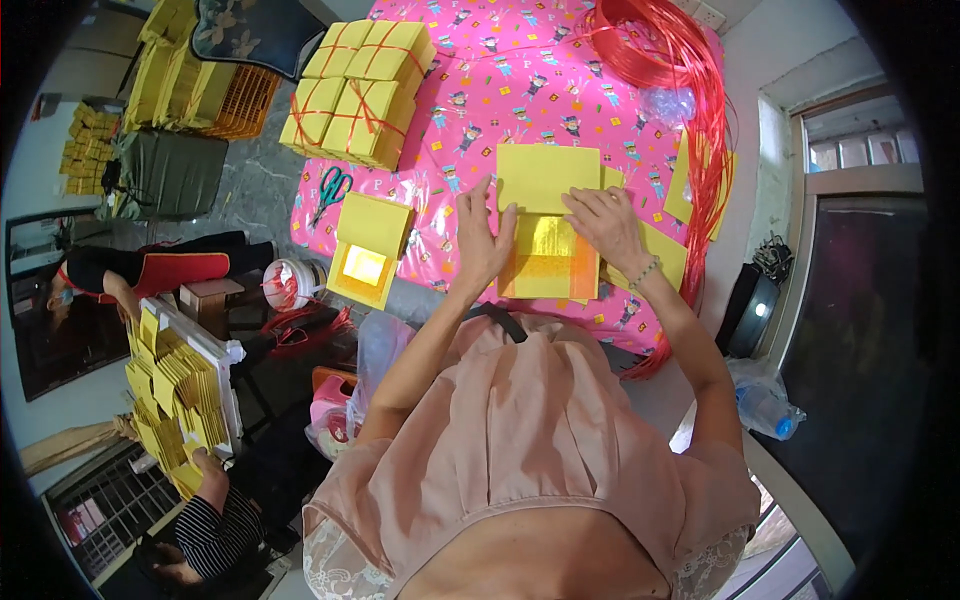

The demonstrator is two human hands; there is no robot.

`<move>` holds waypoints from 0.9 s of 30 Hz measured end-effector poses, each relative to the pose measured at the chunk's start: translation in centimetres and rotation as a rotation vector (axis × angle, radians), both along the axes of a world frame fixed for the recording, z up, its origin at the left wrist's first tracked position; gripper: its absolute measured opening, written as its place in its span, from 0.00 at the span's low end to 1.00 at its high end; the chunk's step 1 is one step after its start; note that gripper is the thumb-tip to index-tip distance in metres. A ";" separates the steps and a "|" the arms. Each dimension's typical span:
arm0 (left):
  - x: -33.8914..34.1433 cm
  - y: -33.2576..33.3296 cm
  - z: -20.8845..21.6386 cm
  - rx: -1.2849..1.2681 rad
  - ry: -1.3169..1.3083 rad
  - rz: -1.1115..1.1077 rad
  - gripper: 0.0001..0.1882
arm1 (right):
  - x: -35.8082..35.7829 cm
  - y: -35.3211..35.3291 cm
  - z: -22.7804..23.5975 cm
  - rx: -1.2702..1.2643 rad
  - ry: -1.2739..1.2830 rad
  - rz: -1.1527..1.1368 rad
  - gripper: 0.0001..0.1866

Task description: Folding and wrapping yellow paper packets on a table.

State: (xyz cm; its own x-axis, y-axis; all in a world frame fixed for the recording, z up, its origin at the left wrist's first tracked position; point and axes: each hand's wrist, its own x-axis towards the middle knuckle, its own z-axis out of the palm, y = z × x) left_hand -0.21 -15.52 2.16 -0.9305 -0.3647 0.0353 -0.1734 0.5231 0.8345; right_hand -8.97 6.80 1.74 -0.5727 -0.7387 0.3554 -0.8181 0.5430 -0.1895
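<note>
Squarely upright, yellow paper stack [548, 262]

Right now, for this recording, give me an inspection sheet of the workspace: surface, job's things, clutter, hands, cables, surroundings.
Surface: table under a pink patterned cloth.
Job's things: yellow paper stack with a gold foil centre; a yellow sheet lies over its far edge.
Clutter: tied yellow bundles, scissors, another yellow stack, red string.
Hands: left hand flat on the stack's left edge; right hand on its upper right; neither closed in a grip.
Cables: dark cords by the window, right.
Surroundings: a co-worker's hand at a tray of yellow papers, lower left; water bottle, right.
</note>
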 end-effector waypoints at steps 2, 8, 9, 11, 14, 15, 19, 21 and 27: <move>-0.3 0.4 1.0 0.057 -0.047 0.045 0.33 | -0.5 0.0 0.6 -0.054 0.078 0.020 0.17; -2.6 1.3 -1.0 0.321 -0.022 0.129 0.37 | -0.6 -0.4 1.6 -0.063 0.106 0.042 0.16; -2.8 1.3 -1.5 0.319 -0.019 0.144 0.37 | -0.6 -0.6 1.9 -0.043 0.084 0.038 0.16; -2.8 0.9 -2.5 0.440 0.095 0.179 0.36 | -0.6 -1.0 2.8 -0.065 0.075 0.061 0.17; -2.0 0.2 0.9 0.424 0.037 0.125 0.36 | -1.5 -1.7 4.1 -0.111 0.023 -0.003 0.19; -1.5 -0.3 1.3 0.421 0.041 0.141 0.36 | -1.7 -2.4 4.9 -0.145 -0.014 -0.063 0.20; 0.4 -2.1 3.0 0.525 0.171 0.068 0.34 | -3.4 -6.0 7.4 -0.293 -0.112 -0.060 0.22; 1.7 -3.1 3.4 0.564 0.186 0.067 0.34 | -4.0 -7.3 7.3 -0.340 -0.653 0.024 0.19; 7.3 -8.2 -0.2 0.527 0.193 0.164 0.31 | -3.3 -11.2 4.9 -0.319 -0.987 0.183 0.15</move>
State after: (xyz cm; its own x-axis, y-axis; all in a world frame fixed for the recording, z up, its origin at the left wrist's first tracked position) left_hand 7.06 -23.73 1.98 -0.8550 -0.5179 -0.0268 -0.0360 0.0079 0.9993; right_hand -12.28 -4.40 6.68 -0.6028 -0.7978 -0.0147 -0.2872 0.2341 -0.9288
